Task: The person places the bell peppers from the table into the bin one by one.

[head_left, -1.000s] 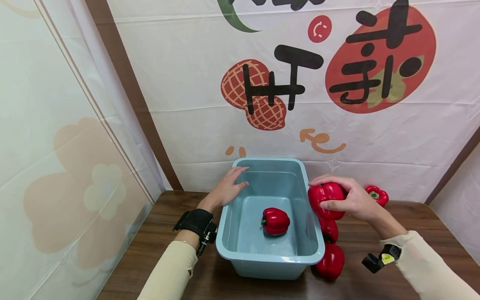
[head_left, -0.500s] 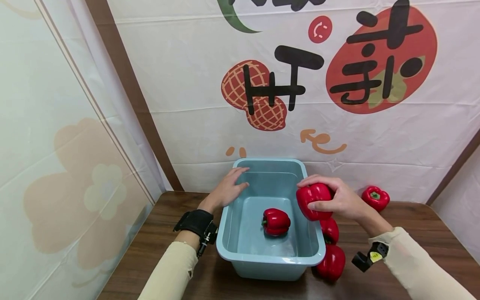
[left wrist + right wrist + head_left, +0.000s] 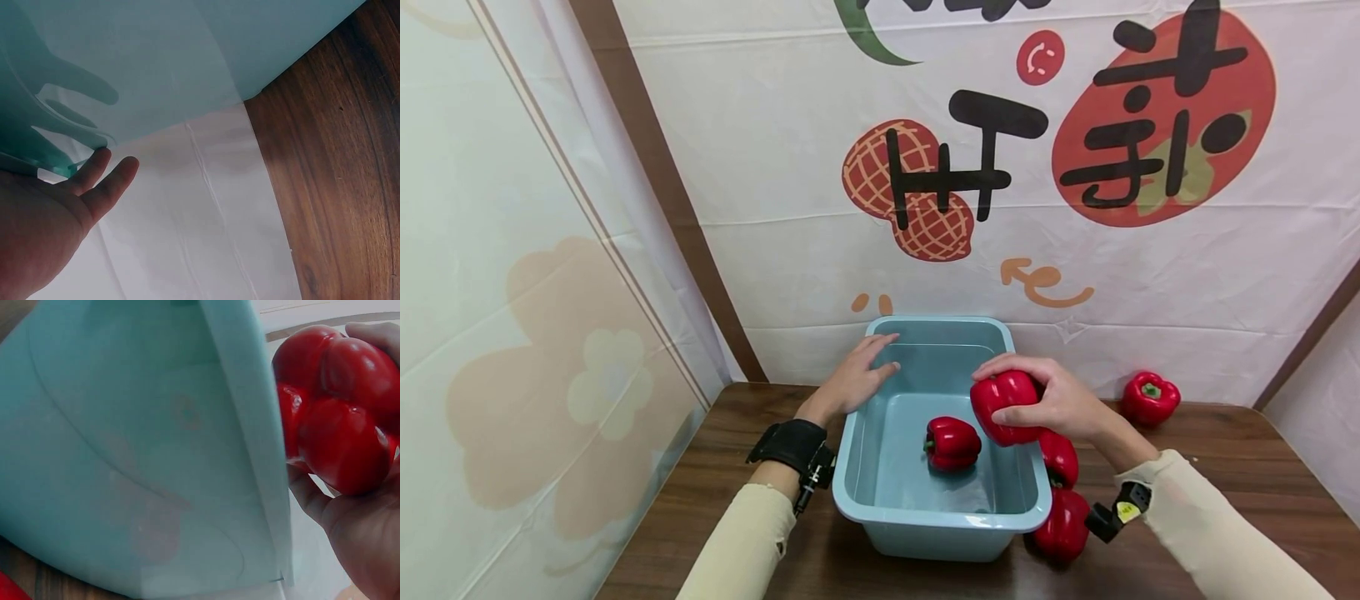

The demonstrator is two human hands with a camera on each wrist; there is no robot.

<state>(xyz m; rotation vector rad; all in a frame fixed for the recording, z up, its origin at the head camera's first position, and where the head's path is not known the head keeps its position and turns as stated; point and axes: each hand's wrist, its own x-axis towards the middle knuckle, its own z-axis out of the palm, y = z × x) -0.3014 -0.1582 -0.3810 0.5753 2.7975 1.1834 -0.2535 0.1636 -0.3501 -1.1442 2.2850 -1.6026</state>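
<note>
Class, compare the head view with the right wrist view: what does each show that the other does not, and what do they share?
Only the head view: the left hand at the left edge of the tub, the pepper inside it, and the far pepper on the table near the cloth.

Only the right wrist view: the lobed underside of the held pepper and the palm side of the right hand.

Both: the right hand gripping the held pepper, the tub, and parts of the table and cloth.
</note>
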